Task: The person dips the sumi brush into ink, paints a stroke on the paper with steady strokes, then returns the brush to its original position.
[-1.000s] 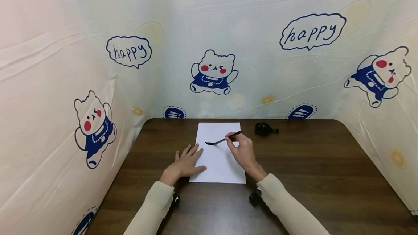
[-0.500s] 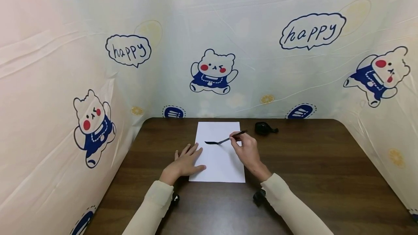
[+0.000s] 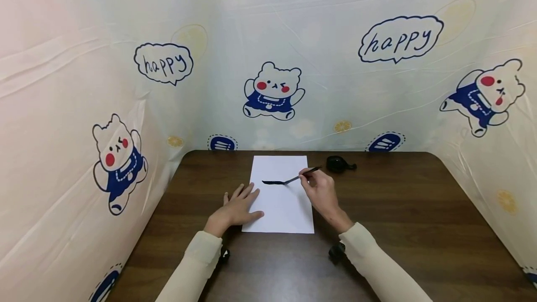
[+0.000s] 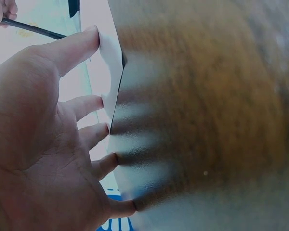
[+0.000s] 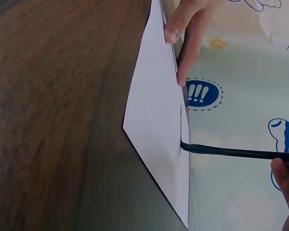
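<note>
Slim black paintbrush (image 5: 231, 152), thin straight handle and dark soft tip: tip down on a white rectangular sheet of paper (image 3: 285, 213), bent slightly where it meets the surface, handle slanting up toward the right. Tip sits at the right end of a black, roughly horizontal stroke (image 3: 271, 182) in the sheet's upper half.

Right hand (image 3: 322, 195): fingertips and thumb closed in a pinch on the brush handle, hand at the paper's right side.

Left hand (image 3: 235, 210): fingers straight and fanned wide, nothing gripped; thumb and index finger on the paper's left margin, outer fingers over the table.

Cream long sleeves (image 3: 360, 239) on both arms; a small black device (image 3: 337, 252) below each wrist.

Glossy black rounded bottle (image 3: 338, 164) with narrow neck, lying beyond the paper's upper right corner, apart from it, neck pointing right. Under all, a dark brown wood-grain table (image 3: 411, 204). Behind, a pale hanging cloth (image 3: 226, 8) printed with blue-clothed bears, "happy" bubbles and orange slices.
</note>
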`<state>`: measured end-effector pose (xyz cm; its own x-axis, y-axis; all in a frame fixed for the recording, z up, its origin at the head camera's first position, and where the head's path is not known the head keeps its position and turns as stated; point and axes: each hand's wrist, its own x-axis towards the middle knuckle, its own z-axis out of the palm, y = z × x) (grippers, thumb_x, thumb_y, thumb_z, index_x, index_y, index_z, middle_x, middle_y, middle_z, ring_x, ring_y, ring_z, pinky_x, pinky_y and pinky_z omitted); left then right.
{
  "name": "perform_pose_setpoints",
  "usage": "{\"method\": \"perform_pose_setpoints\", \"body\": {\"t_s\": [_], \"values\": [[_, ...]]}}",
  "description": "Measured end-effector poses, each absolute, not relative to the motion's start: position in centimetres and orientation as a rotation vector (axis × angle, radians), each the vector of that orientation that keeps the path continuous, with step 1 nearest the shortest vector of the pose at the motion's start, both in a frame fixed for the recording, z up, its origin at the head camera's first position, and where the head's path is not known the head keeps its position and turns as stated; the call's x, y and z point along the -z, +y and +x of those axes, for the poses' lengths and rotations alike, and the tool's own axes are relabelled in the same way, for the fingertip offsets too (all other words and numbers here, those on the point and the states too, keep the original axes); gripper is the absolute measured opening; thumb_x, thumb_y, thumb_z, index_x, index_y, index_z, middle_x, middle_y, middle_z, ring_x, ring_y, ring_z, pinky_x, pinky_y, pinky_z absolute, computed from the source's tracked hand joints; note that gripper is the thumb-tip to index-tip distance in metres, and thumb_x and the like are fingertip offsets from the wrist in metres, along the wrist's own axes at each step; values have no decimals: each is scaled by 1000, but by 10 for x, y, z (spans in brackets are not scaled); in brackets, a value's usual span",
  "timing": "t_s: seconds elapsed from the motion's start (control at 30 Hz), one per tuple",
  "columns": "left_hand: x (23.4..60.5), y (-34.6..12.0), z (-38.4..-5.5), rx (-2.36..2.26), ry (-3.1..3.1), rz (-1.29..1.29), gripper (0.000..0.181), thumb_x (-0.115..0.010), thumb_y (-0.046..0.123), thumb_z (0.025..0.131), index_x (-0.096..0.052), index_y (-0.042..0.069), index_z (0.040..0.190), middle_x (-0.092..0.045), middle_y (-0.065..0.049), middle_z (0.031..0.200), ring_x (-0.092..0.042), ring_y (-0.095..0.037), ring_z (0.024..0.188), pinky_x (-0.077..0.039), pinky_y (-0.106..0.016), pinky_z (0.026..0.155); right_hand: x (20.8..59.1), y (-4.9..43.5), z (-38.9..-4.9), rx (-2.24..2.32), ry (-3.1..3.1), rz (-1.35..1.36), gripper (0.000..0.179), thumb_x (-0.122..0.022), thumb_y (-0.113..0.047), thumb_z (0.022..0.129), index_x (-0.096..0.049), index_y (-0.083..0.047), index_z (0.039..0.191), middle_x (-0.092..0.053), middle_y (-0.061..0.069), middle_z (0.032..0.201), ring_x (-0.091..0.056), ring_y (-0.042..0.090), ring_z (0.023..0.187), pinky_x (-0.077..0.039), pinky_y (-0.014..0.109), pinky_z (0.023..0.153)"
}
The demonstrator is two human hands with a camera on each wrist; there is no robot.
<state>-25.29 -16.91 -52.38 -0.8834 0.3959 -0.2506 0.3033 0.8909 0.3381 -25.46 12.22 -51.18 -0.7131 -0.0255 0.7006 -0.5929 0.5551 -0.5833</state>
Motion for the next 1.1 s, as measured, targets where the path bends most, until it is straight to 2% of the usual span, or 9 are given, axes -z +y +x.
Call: {"method": "perform_pose_setpoints", "body": {"t_s": [0.33, 0.57, 0.83, 1.1], "values": [[524, -170, -254, -419, 2744, 535, 83, -63, 58, 102, -33, 19, 169, -16, -9, 181, -9, -44, 166, -6, -84, 121, 511, 131, -253, -1090, -2137, 485, 11, -79, 2, 92, -76, -3, 102, -78, 11, 95, -76, 21, 82, -64, 37, 73], [524, -170, -253, -433, 2741, 536, 83, -63, 57, 102, -32, 18, 169, -15, -9, 181, -8, -44, 166, -5, -84, 121, 510, 136, -250, -1067, -2168, 464, 11, -79, 1, 93, -76, -3, 103, -78, 13, 96, -77, 23, 83, -64, 41, 73], [526, -172, -252, -479, 2748, 550, 83, -63, 56, 102, -34, 15, 168, -18, -13, 180, -9, -47, 165, -4, -84, 120, 509, 142, -249, -1068, -2165, 468, 11, -80, 1, 92, -76, -3, 102, -78, 12, 96, -77, 21, 82, -64, 41, 73], [522, -170, -252, -439, 2749, 526, 84, -65, 55, 101, -34, 16, 169, -17, -11, 180, -11, -45, 165, -6, -84, 120, 507, 149, -246, -1049, -2193, 448, 10, -80, -1, 93, -75, -3, 102, -78, 12, 97, -77, 24, 84, -64, 43, 74]]}}
